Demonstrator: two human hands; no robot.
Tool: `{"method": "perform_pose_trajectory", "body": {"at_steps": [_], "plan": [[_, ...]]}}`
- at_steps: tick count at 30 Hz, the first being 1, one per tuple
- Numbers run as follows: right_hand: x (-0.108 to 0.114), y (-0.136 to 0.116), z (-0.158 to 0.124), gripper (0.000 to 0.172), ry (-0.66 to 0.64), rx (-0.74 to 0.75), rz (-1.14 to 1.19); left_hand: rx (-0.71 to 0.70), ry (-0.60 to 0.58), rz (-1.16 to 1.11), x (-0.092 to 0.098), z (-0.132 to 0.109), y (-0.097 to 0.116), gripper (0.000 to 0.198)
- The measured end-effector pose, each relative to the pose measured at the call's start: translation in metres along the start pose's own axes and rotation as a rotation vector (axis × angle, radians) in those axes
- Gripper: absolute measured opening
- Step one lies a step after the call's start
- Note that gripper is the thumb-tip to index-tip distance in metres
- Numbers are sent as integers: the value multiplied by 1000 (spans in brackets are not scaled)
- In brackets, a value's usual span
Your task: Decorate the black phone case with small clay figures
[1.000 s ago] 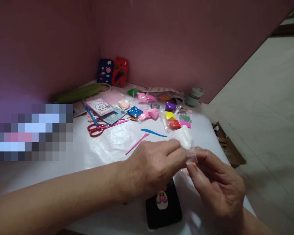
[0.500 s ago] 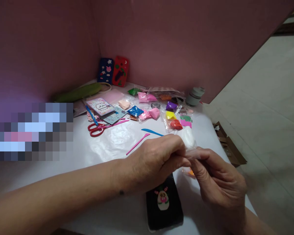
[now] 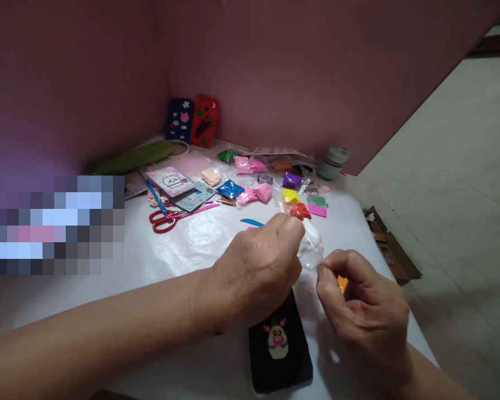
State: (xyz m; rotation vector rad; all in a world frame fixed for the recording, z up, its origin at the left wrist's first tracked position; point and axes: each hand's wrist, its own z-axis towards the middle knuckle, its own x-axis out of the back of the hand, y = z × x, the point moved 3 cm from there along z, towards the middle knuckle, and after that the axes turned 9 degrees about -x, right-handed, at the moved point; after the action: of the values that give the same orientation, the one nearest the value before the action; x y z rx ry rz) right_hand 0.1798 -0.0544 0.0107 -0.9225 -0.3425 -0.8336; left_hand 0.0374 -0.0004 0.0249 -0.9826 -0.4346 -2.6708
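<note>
A clear plastic bag of white clay (image 3: pixel 311 239) is held up between my hands over the table. My left hand (image 3: pixel 260 269) is closed in a fist at the bag's left side; its fingertips are turned away from view. The thumb and forefinger of my right hand (image 3: pixel 364 308) are pinched at the bag's lower right edge. Below my hands lies a black case (image 3: pixel 280 355) with a small white figure in raised decoration. Part of an orange packet (image 3: pixel 342 284) shows behind my right hand. A blue modelling tool (image 3: pixel 250 222) is partly covered by my left hand.
Red-handled scissors (image 3: pixel 164 220), a blue pen (image 3: pixel 155 195) and small cards (image 3: pixel 171 181) lie at the left. Several coloured clay packets (image 3: pixel 230 189) spread across the back, near a grey jar (image 3: pixel 332 163). Two decorated cases (image 3: pixel 205 120) lean against the pink wall.
My left hand has turned and shifted left and up, now covering most of the pink tool. The bag has moved left and down. My right hand has shifted slightly left, and its fingers are farther from the left hand.
</note>
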Motion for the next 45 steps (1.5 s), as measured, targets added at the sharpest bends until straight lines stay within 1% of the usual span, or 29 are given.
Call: {"method": "perform_pose_trajectory", "body": {"at_steps": [2,3,4,5,7,8,9,10,12,14,17,20,24,27,29,32,34,36,40,45], "plan": [[2,3,3,15,16,23,31,44,42,-112,3,1,-4,19],[4,5,6,12,37,46,64,64,44,-182,4,1,-7,18],[6,8,9,19,58,75,101,83,36,-254,5,2,-9,18],[7,11,12,37,74,112,136,104,21,-322,5,2,-10,18],[5,16,18,76,23,185,142,128,-27,-431,6,4,-12,20],[3,18,21,87,-34,219,116,132,-48,-464,5,4,-11,20],[0,19,23,89,-96,256,86,129,-61,-485,5,5,-10,19],[-3,19,23,84,-150,291,58,124,-71,-493,5,5,-9,19],[-6,20,23,62,-210,334,33,127,-75,-472,3,4,-8,17],[-7,20,22,44,-208,328,31,147,-37,-440,1,2,-9,16],[-6,20,20,34,-175,279,35,149,57,-420,0,-1,-12,19],[-6,20,20,32,-149,262,36,88,72,-374,2,0,-14,19],[-8,21,18,35,-129,257,18,35,4,-294,4,1,-13,13],[-9,21,16,38,-139,277,9,44,-41,-243,3,0,-13,13],[-9,20,15,38,-149,286,7,64,-42,-236,2,-2,-12,12],[-10,19,14,39,-145,291,-19,87,3,-269,0,-2,-11,9],[-10,18,14,40,-131,298,-45,87,43,-288,0,-2,-10,11],[-10,17,14,41,-121,302,-59,89,57,-289,-1,-2,-9,14],[-9,15,13,44,-115,302,-69,125,3,-255,-3,0,-7,16],[-10,16,13,46,-100,292,-77,120,5,-274,-2,0,-7,15]]}}
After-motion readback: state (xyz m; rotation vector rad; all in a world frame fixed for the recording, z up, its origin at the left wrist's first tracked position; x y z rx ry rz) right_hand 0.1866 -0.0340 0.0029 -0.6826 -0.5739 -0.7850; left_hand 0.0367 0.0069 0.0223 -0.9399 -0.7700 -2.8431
